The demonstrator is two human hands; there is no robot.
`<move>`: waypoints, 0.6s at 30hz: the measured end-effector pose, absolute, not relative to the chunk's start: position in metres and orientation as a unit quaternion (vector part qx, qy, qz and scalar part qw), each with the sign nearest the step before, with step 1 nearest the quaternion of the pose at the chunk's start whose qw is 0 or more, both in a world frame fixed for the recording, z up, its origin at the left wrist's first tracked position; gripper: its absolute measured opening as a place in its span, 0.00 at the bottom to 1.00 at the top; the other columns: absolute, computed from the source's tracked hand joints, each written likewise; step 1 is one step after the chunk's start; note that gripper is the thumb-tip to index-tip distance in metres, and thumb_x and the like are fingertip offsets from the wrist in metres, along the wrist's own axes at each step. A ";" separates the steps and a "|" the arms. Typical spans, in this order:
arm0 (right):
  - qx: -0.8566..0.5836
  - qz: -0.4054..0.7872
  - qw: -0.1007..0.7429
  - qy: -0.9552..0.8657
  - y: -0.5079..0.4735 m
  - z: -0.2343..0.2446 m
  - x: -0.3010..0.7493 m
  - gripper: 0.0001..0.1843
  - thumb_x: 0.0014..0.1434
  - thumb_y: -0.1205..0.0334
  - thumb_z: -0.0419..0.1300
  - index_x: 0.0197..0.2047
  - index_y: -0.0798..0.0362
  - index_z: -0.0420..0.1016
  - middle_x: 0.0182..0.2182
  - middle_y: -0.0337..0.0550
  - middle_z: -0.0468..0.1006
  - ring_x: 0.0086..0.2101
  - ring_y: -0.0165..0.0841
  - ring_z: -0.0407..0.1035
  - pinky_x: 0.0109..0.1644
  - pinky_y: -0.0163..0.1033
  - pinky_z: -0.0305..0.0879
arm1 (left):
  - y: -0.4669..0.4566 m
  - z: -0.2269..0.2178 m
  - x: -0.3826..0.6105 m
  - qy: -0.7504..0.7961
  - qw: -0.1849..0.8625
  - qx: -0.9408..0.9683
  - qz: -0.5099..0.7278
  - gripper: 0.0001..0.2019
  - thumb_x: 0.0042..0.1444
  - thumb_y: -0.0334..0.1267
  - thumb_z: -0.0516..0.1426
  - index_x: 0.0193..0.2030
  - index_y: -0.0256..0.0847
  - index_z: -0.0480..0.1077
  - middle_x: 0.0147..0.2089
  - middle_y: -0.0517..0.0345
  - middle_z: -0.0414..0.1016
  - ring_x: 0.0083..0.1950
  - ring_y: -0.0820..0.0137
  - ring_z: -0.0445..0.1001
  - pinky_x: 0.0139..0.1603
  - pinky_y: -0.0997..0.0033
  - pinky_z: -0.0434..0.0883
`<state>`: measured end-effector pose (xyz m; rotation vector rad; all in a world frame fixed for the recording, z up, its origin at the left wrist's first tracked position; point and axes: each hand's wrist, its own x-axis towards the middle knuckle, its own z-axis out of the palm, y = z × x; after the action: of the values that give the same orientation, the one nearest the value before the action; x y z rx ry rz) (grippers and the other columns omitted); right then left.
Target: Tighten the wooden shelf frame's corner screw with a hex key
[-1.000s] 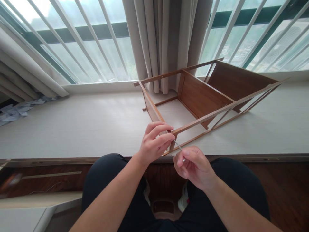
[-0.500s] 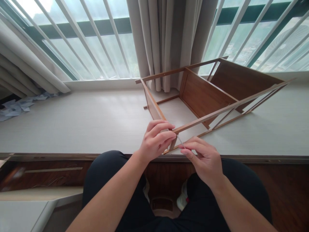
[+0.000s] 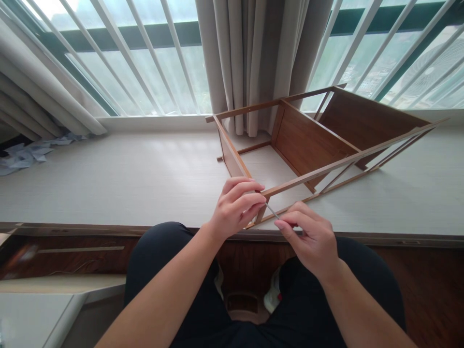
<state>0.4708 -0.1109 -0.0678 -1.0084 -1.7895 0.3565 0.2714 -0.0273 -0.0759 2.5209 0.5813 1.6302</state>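
A brown wooden shelf frame (image 3: 311, 176) lies on its side on the white window ledge, its near corner close to the ledge's front edge. My left hand (image 3: 235, 205) is closed around that corner, fingers over the joint of the rails. In a pinch between thumb and fingers, my right hand (image 3: 310, 237) holds a thin grey metal rod, which looks like a hex key (image 3: 271, 210). The rod's far end meets the corner at my left fingertips. Those fingertips hide the spot where it enters, and any fastener there.
The white ledge (image 3: 108, 179) runs beneath a barred window (image 3: 145, 63). Grey curtains (image 3: 250, 63) hang behind the frame. Scraps of paper (image 3: 29, 154) lie at the far left. My knees (image 3: 165, 256) touch or nearly touch the ledge's front. A white surface (image 3: 36, 316) stands lower left.
My right hand has moved slightly to the right and its fingers have curled in more around the hex key. My left hand keeps its hold on the corner. The view has shifted a little.
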 end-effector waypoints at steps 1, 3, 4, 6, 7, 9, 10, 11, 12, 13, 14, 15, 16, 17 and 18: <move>-0.418 0.145 0.504 -0.742 -0.110 -0.067 0.471 0.08 0.66 0.69 0.63 0.34 0.52 0.75 0.28 0.40 0.73 0.31 0.31 0.66 0.35 0.38 0.65 | -0.027 -0.076 0.272 0.188 0.041 0.823 0.534 0.09 0.60 0.29 0.64 0.45 0.45 0.75 0.51 0.52 0.82 0.55 0.63 0.75 0.56 0.57 0.76; -0.418 0.139 0.505 -0.742 -0.109 -0.066 0.471 0.08 0.66 0.68 0.63 0.34 0.52 0.75 0.28 0.39 0.72 0.31 0.31 0.66 0.35 0.38 0.65 | -0.028 -0.076 0.272 0.188 0.039 0.823 0.535 0.08 0.61 0.30 0.63 0.45 0.45 0.75 0.51 0.52 0.82 0.55 0.63 0.75 0.56 0.57 0.76; -0.418 0.134 0.506 -0.742 -0.109 -0.065 0.470 0.08 0.66 0.68 0.63 0.34 0.52 0.75 0.28 0.39 0.72 0.31 0.31 0.66 0.34 0.38 0.65 | -0.028 -0.076 0.272 0.188 0.038 0.822 0.536 0.08 0.61 0.30 0.63 0.45 0.45 0.75 0.51 0.52 0.82 0.55 0.63 0.75 0.57 0.57 0.76; -0.417 0.122 0.510 -0.742 -0.108 -0.063 0.470 0.08 0.66 0.69 0.64 0.34 0.52 0.75 0.28 0.39 0.73 0.31 0.32 0.66 0.34 0.38 0.65 | -0.028 -0.077 0.272 0.193 0.036 0.822 0.535 0.07 0.62 0.31 0.63 0.45 0.45 0.75 0.51 0.53 0.82 0.55 0.63 0.75 0.56 0.57 0.76; -0.416 0.113 0.513 -0.742 -0.108 -0.062 0.470 0.07 0.66 0.69 0.64 0.34 0.52 0.75 0.28 0.39 0.73 0.31 0.32 0.67 0.35 0.38 0.65 | -0.028 -0.077 0.272 0.194 0.036 0.821 0.535 0.07 0.62 0.31 0.63 0.45 0.46 0.75 0.51 0.53 0.82 0.55 0.63 0.75 0.56 0.57 0.76; -0.414 0.093 0.518 -0.742 -0.108 -0.060 0.470 0.07 0.65 0.70 0.65 0.34 0.52 0.76 0.28 0.40 0.74 0.31 0.32 0.67 0.35 0.39 0.66 | -0.028 -0.077 0.272 0.196 0.037 0.821 0.535 0.07 0.62 0.31 0.62 0.45 0.46 0.75 0.51 0.53 0.82 0.56 0.63 0.75 0.56 0.56 0.76; -0.414 0.081 0.520 -0.743 -0.108 -0.060 0.470 0.06 0.65 0.70 0.65 0.35 0.52 0.76 0.28 0.40 0.75 0.31 0.32 0.67 0.36 0.39 0.67 | -0.028 -0.078 0.272 0.195 0.037 0.821 0.536 0.07 0.62 0.31 0.62 0.45 0.46 0.75 0.51 0.53 0.82 0.56 0.63 0.75 0.56 0.56 0.76; -0.415 0.070 0.520 -0.744 -0.109 -0.059 0.469 0.05 0.64 0.70 0.66 0.36 0.52 0.77 0.29 0.41 0.75 0.32 0.32 0.68 0.36 0.39 0.67 | -0.028 -0.078 0.272 0.193 0.037 0.821 0.536 0.07 0.62 0.31 0.63 0.46 0.45 0.75 0.51 0.53 0.82 0.56 0.63 0.75 0.56 0.56 0.76; -0.415 0.057 0.519 -0.745 -0.110 -0.059 0.469 0.05 0.64 0.70 0.66 0.37 0.52 0.78 0.29 0.41 0.76 0.32 0.33 0.68 0.37 0.40 0.68 | -0.028 -0.078 0.272 0.190 0.037 0.821 0.537 0.08 0.61 0.30 0.63 0.46 0.45 0.75 0.51 0.52 0.82 0.56 0.63 0.74 0.57 0.56 0.76; -0.415 0.045 0.519 -0.745 -0.111 -0.058 0.468 0.04 0.63 0.70 0.67 0.38 0.52 0.78 0.30 0.42 0.76 0.32 0.33 0.69 0.37 0.40 0.68 | -0.027 -0.078 0.272 0.187 0.037 0.821 0.538 0.09 0.61 0.29 0.63 0.46 0.45 0.75 0.51 0.52 0.82 0.56 0.63 0.74 0.57 0.56 0.76; -0.416 0.033 0.519 -0.746 -0.111 -0.058 0.468 0.04 0.63 0.70 0.67 0.39 0.51 0.79 0.30 0.42 0.76 0.33 0.33 0.69 0.37 0.41 0.69 | -0.027 -0.079 0.272 0.186 0.037 0.821 0.539 0.09 0.60 0.29 0.64 0.46 0.45 0.75 0.51 0.52 0.82 0.56 0.63 0.74 0.57 0.56 0.76; -0.417 0.022 0.519 -0.746 -0.112 -0.057 0.467 0.05 0.63 0.70 0.68 0.40 0.51 0.79 0.31 0.42 0.77 0.33 0.34 0.70 0.37 0.41 0.69 | -0.027 -0.079 0.272 0.186 0.038 0.820 0.540 0.09 0.61 0.29 0.63 0.46 0.45 0.75 0.52 0.52 0.82 0.56 0.63 0.74 0.57 0.56 0.76; -0.418 0.013 0.519 -0.745 -0.113 -0.057 0.466 0.06 0.62 0.71 0.68 0.41 0.51 0.80 0.31 0.42 0.77 0.33 0.34 0.70 0.37 0.41 0.70 | -0.028 -0.079 0.272 0.188 0.039 0.820 0.540 0.09 0.61 0.30 0.63 0.46 0.45 0.75 0.52 0.53 0.82 0.56 0.63 0.74 0.57 0.56 0.76; -0.420 0.005 0.520 -0.744 -0.114 -0.056 0.465 0.07 0.62 0.71 0.68 0.42 0.50 0.80 0.31 0.43 0.77 0.33 0.34 0.70 0.37 0.41 0.70 | -0.028 -0.079 0.272 0.190 0.040 0.819 0.540 0.08 0.62 0.30 0.63 0.46 0.45 0.75 0.52 0.53 0.82 0.56 0.64 0.74 0.57 0.56 0.76; -0.421 -0.001 0.520 -0.743 -0.114 -0.055 0.465 0.07 0.62 0.71 0.68 0.42 0.50 0.80 0.31 0.42 0.77 0.33 0.34 0.71 0.37 0.41 0.70 | -0.028 -0.079 0.272 0.193 0.042 0.819 0.539 0.07 0.62 0.31 0.62 0.46 0.46 0.75 0.52 0.53 0.82 0.56 0.64 0.74 0.57 0.56 0.76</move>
<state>0.4646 -0.1142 -0.0555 -1.0106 -1.7816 -0.0016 0.2724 -0.0278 -0.0789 2.5054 0.5911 1.6509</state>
